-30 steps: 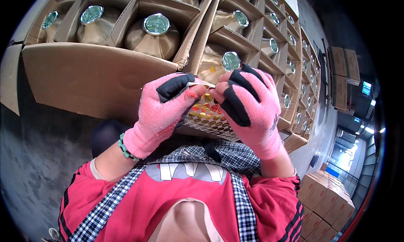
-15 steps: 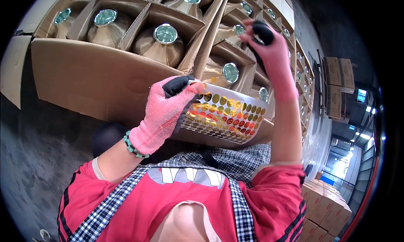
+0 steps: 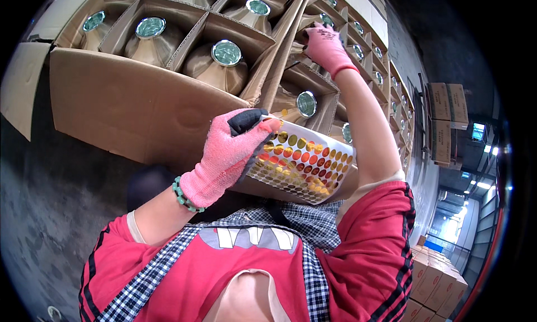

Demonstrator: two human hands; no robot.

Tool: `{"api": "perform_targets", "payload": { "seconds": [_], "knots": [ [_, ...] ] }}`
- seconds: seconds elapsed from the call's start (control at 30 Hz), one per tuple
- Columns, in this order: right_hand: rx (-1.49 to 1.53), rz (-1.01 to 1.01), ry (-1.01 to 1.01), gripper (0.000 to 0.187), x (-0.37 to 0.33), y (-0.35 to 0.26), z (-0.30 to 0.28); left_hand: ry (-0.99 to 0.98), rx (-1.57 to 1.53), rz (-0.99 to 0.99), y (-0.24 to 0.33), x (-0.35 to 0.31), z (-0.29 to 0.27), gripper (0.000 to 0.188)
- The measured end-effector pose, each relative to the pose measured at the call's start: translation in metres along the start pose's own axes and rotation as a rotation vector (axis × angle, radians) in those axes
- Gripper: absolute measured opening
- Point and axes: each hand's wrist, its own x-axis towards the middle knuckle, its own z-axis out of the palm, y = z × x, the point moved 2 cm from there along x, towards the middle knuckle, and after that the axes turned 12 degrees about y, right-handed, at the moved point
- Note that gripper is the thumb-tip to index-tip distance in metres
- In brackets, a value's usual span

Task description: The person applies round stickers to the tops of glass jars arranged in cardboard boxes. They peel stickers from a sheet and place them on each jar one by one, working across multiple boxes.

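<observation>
My left hand (image 3: 224,151), in a pink glove with black fingertips, pinches the upper left corner of a sheet of round gold and orange stickers (image 3: 305,160). The sheet hangs tilted and slightly curved in front of the carton. My right hand (image 3: 327,46), gloved alike, reaches into a compartment of the right-hand carton; its fingertips are hidden, so any contact or grip is unclear. Just nearer to me stands a brownish, shiny bottle-shaped vessel with a silver-rimmed, greenish mouth (image 3: 306,104). A small gold dot (image 3: 284,113) shows beside it, near my left thumb.
An open carton (image 3: 140,101) to the left holds several like vessels, such as one with a silver-rimmed mouth (image 3: 226,53), between cardboard dividers (image 3: 187,34). More filled compartments run off to the right. Closed cartons (image 3: 436,277) are stacked at the lower right, others (image 3: 447,118) farther back.
My right hand has moved away and to the left, from above the carton down into a compartment. My left hand and the sticker sheet have shifted slightly right and nearer to me.
</observation>
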Motion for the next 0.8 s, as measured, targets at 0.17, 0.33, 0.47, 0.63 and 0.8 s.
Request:
{"api": "perform_targets", "payload": {
  "seconds": [0.17, 0.33, 0.47, 0.63, 0.8],
  "knots": [
    [0.868, 0.303, 0.092, 0.020, -0.029, 0.002, -0.082, 0.035, -0.042, 0.067, 0.000, 0.004, -0.008, 0.021],
    [1.016, -0.052, -0.042, 0.025, -0.091, -0.058, -0.167, 0.038, -0.095, 0.093, 0.000, 0.007, -0.007, 0.022],
    [0.983, 0.051, -0.088, 0.018, -0.100, -0.068, -0.162, -0.001, -0.064, 0.129, 0.003, 0.005, -0.004, 0.020],
    [1.087, 0.133, -0.135, 0.014, -0.102, -0.072, -0.161, 0.010, -0.119, 0.152, 0.005, 0.001, -0.004, 0.017],
    [1.008, 0.045, -0.064, 0.014, -0.103, -0.073, -0.165, 0.036, -0.066, 0.214, 0.009, -0.002, -0.004, 0.015]
  ]
}}
